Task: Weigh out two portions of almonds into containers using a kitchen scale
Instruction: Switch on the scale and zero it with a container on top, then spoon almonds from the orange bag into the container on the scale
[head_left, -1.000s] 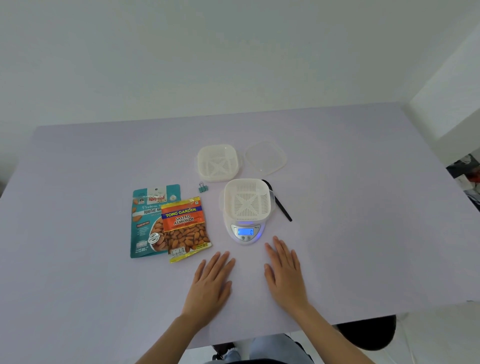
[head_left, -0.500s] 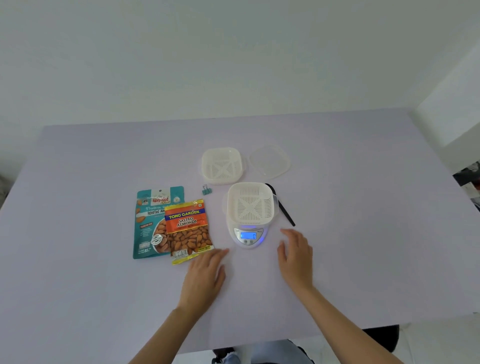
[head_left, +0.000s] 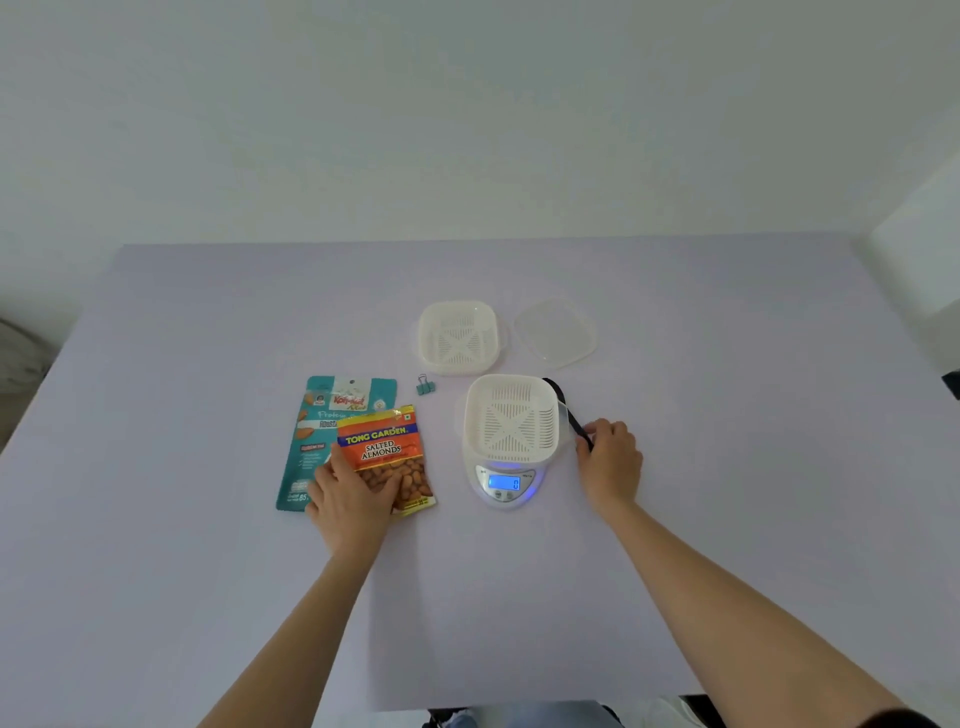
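An orange salted-almond packet (head_left: 385, 447) lies on top of a teal almond pouch (head_left: 322, 415). My left hand (head_left: 353, 493) rests on the orange packet's lower half, thumb at its left edge. A white slotted container (head_left: 511, 418) sits on the small kitchen scale (head_left: 504, 486), whose blue display reads 0. My right hand (head_left: 610, 460) curls round the handle end of a black spoon (head_left: 558, 396) lying to the right of the scale. A second white container (head_left: 460, 336) stands behind the scale.
A clear lid (head_left: 555, 332) lies right of the second container. A small teal binder clip (head_left: 425, 385) sits between the pouch and the scale. Everything rests on a pale lilac table (head_left: 727, 467), whose front edge runs close to my body.
Both hands left the table in front of the scale. The left moved onto the orange almond packet; the right moved forward and to the right and closed on the black spoon's handle.
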